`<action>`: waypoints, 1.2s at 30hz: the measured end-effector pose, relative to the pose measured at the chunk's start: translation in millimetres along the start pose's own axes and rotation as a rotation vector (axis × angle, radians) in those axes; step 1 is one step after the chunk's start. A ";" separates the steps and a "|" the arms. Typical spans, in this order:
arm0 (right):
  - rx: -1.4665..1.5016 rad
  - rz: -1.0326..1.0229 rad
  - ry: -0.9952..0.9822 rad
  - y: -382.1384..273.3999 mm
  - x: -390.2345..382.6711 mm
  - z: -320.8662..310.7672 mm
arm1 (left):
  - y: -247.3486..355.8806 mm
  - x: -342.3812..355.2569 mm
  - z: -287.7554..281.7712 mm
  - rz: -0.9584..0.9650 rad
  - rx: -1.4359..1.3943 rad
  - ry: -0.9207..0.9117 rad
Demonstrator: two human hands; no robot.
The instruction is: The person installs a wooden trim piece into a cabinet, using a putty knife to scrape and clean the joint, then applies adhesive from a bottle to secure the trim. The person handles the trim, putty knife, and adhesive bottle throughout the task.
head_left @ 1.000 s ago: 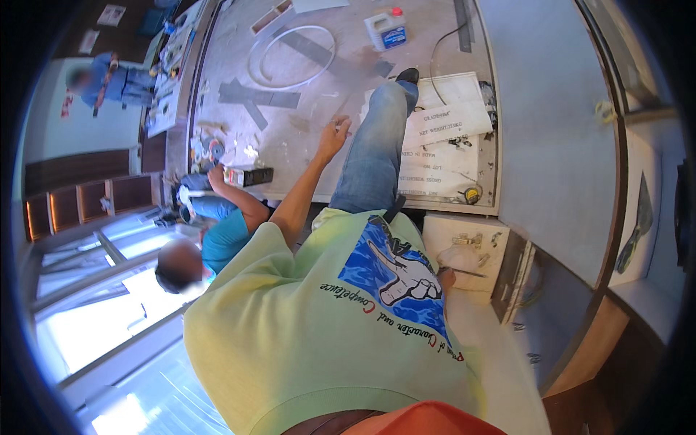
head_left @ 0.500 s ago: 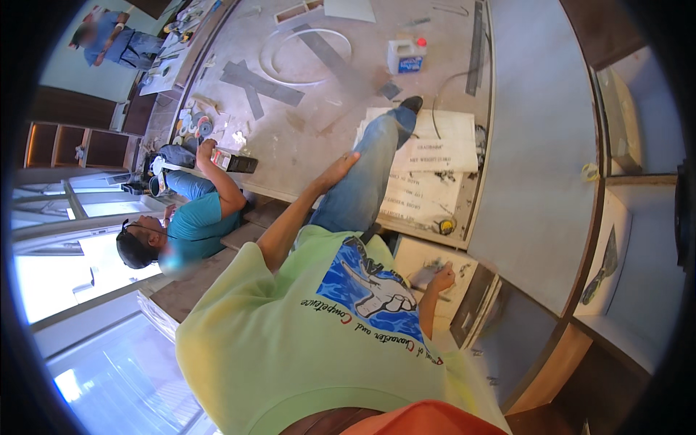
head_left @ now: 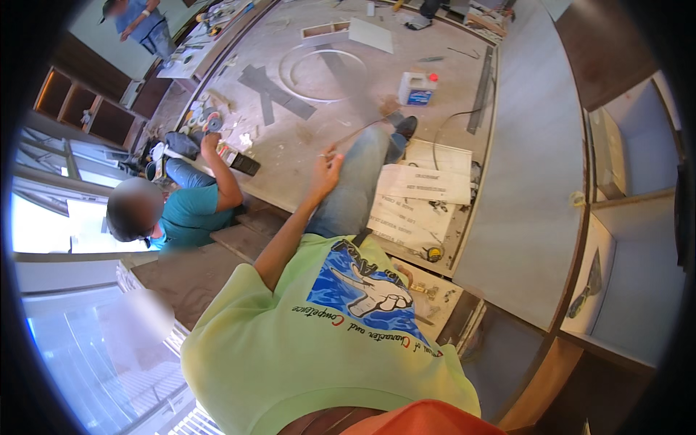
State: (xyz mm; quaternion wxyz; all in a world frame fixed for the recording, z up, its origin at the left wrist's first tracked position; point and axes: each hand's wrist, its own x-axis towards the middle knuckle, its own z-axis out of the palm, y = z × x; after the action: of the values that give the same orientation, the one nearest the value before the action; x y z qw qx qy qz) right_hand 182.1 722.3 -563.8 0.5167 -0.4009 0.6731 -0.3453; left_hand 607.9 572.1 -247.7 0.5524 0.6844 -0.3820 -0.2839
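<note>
Dusty beige flooring (head_left: 283, 165) spans the upper centre. Small brass-coloured metal pieces (head_left: 420, 288) lie loose below right of centre; how much is done or left doesn't show. The left hand (head_left: 326, 174), fingers bent, is beside the faded blue-jeaned leg (head_left: 357, 181); the right hand (head_left: 403, 274), mostly hidden by the pale-green shirt (head_left: 290, 355), nears the pieces. Neither grip is clear.

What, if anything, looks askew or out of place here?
The cream printed sheets beside the faded blue denim trouser leg lie askew, overlapping at uneven angles. The small white scraps near the black rectangular container look like litter.
</note>
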 end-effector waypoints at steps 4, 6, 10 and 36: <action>0.177 0.098 0.031 -38.5 4.3 -25.9 | 34.5 10.9 0.7 0.119 -0.106 0.015; 0.259 0.265 0.106 -63.5 8.7 -37.2 | 49.0 19.3 4.6 0.188 -0.011 -0.013; -0.011 0.248 0.283 -94.9 11.1 -54.5 | 70.5 33.5 17.1 0.303 0.130 -0.057; -0.007 -0.067 -0.889 -676.6 263.2 226.6 | -31.9 484.6 56.3 -0.040 0.707 -0.629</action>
State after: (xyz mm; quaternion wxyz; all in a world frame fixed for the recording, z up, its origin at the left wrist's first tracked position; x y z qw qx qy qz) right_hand 488.1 177.1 -130.7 0.7431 -0.5338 0.3731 -0.1537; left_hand 834.0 139.5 -275.5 0.1373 0.7185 -0.5908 -0.3405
